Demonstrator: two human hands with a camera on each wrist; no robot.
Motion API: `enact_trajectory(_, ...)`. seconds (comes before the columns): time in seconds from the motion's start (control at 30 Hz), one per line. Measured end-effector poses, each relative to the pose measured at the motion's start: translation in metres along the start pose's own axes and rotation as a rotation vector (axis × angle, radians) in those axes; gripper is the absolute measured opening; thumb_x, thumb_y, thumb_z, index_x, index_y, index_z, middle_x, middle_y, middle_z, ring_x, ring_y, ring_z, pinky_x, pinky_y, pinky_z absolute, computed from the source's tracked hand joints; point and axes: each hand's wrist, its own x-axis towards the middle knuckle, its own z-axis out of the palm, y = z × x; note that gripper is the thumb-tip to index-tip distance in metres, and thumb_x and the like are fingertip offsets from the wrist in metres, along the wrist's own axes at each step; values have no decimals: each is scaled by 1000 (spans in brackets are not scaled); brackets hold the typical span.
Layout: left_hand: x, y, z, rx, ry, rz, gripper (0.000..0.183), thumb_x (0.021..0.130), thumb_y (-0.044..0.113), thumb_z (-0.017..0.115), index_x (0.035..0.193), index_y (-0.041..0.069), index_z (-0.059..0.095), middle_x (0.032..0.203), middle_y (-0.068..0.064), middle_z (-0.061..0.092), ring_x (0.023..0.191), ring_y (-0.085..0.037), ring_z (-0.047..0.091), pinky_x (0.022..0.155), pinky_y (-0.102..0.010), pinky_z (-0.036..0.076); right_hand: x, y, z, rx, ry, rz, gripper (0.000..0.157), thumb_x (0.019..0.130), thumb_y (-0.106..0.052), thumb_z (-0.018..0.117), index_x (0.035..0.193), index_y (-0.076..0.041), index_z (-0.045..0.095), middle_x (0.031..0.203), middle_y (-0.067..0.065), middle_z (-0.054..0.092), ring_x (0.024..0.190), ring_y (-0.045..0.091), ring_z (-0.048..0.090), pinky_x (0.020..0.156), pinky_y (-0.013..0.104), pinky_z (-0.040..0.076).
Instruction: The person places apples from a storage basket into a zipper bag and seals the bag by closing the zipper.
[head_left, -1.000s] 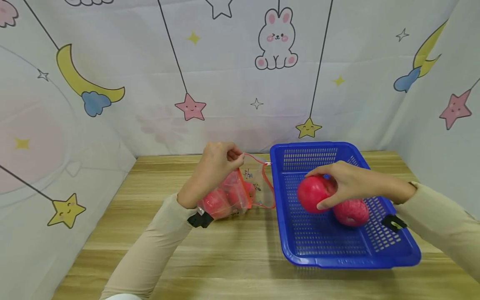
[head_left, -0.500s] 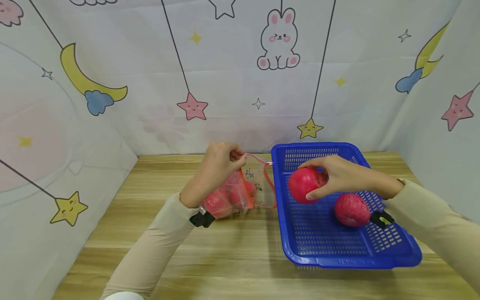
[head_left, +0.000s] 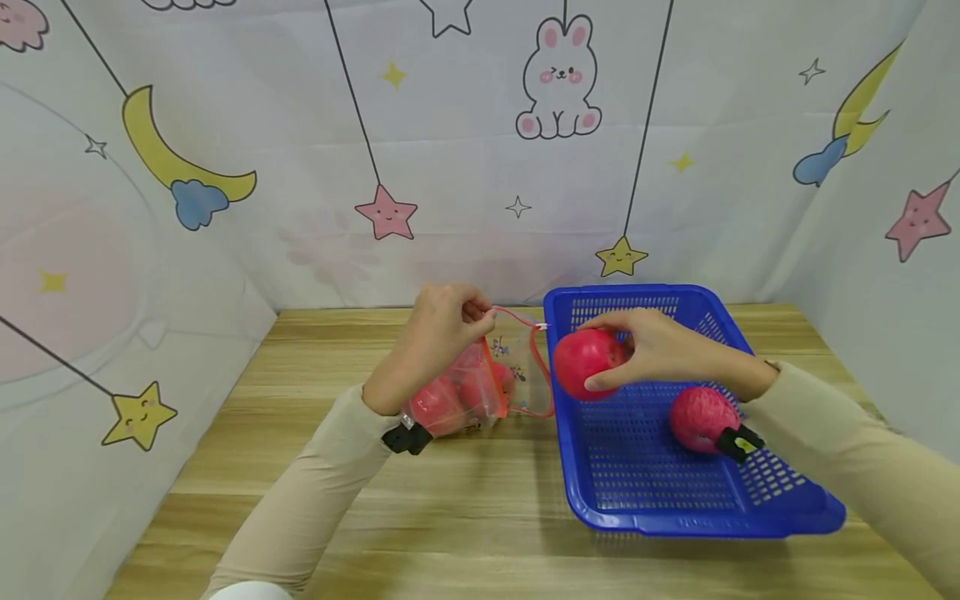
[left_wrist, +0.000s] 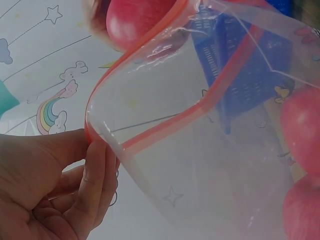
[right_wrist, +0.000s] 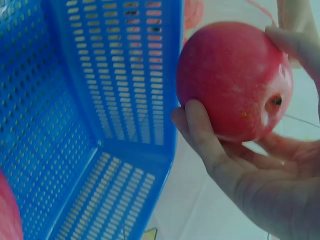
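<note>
My left hand (head_left: 442, 329) pinches the red-trimmed rim of a clear zip bag (left_wrist: 165, 185), holding its mouth open toward the basket. Several red apples (head_left: 438, 406) lie inside the bag, partly covered by the hand and wrist. A red apple (right_wrist: 230, 80) is in my right hand (head_left: 652, 346), gripped between thumb and fingers above the left rim of the blue plastic basket (head_left: 637, 525). In the left wrist view that held apple (left_wrist: 137, 22) shows just beyond the bag's mouth. Another apple (head_left: 697, 417) rests in the basket, under the right wrist.
The basket, with slotted walls, stands on the wooden table (head_left: 450, 533) to the right of the bag. A white cloth (head_left: 450, 150) printed with stars, moons and a rabbit hangs behind the table. A black wrist strap piece (head_left: 738, 443) overlaps the basket apple in view.
My right hand has carried its apple leftward and slightly up, from over the basket's middle to its left rim. The left hand keeps its hold on the bag, nearly still.
</note>
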Motion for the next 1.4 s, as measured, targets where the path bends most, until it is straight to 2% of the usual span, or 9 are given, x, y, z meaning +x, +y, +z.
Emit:
enact_trajectory(0.23, 1, 0, -1, -7, 4, 1, 9, 89, 2, 69, 82, -1, 73, 76, -7, 72, 68, -14, 68, 64, -24, 56, 7, -12, 7, 38, 57, 63, 68, 78, -35, 84, 131, -2, 60, 116, 11, 67, 102, 28, 63, 77, 40, 58)
enact_trajectory(0.47, 0, 0, -1, -9, 7, -5, 8, 88, 2, 70, 81, -1, 73, 76, -8, 72, 69, -15, 68, 65, -25, 57, 16, -21, 15, 56, 73, 39, 69, 78, -35, 84, 131, 0, 60, 117, 14, 67, 103, 31, 64, 79, 42, 58)
enact_trajectory(0.73, -1, -1, -2, -18, 4, -11, 8, 89, 2, 70, 82, -1, 73, 76, -7, 71, 69, -14, 68, 66, -25, 57, 21, -29, 21, 83, 89, 83, 71, 78, -34, 83, 133, 2, 58, 120, 18, 65, 107, 34, 62, 81, 45, 58)
enact_trajectory(1.4, 0, -2, -1, -34, 2, -4, 9, 89, 3, 70, 82, 0, 73, 76, -6, 71, 69, -15, 68, 65, -27, 57, 29, -32, 31, 93, 103, 103, 72, 78, -34, 83, 131, 6, 58, 117, 20, 66, 105, 35, 62, 80, 44, 58)
